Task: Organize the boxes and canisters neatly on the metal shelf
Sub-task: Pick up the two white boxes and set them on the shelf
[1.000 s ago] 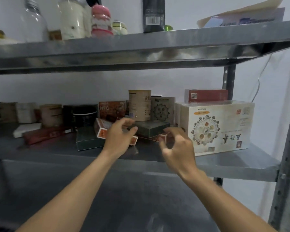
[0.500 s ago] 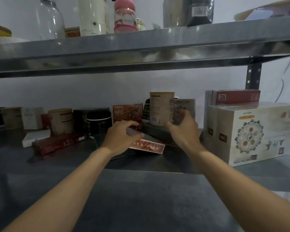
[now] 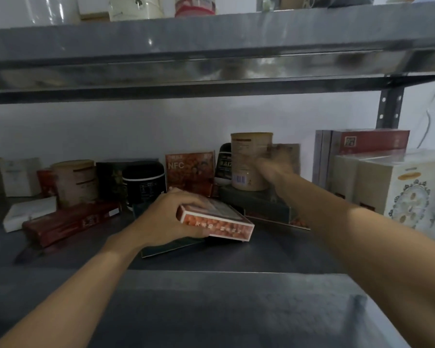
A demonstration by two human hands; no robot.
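Left hand (image 3: 170, 218) is gripping a flat orange box (image 3: 219, 223), fingers curled over its top, holding it tilted just above a dark flat box (image 3: 171, 246) lying near the front edge of the shelf (image 3: 274, 254), mid-span. Right hand (image 3: 274, 169) is reaching toward the back edge, touching the right side of the tan canister (image 3: 249, 159); it's blurred, so I can't tell if it's clamping. Canister is standing upright on a dark green box (image 3: 259, 202). Black canister (image 3: 143, 182) and NFC box (image 3: 190, 169) are sitting along the back edge, left of it. Large white boxes (image 3: 399, 192) are filling the right end.
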